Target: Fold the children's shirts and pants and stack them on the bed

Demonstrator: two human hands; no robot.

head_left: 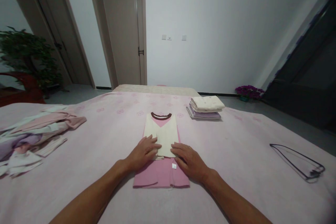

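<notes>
On the left of the bed (236, 154) lies a loose heap of clothes (34, 134). In the middle, the left hand (143, 154) and the right hand (189, 162) press flat, fingers spread, on a half-folded pink and cream shirt (161, 147). A folded stack (206, 107) sits further right.

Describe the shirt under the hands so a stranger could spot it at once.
Start from the big pink bed cover. At its middle, right before the person, lies a pink shirt with cream sleeves folded over its front, the left hand and right hand pressed flat on it. Unlike the loose heap of clothes at left and the folded stack behind, it has a dark brown collar.
</notes>
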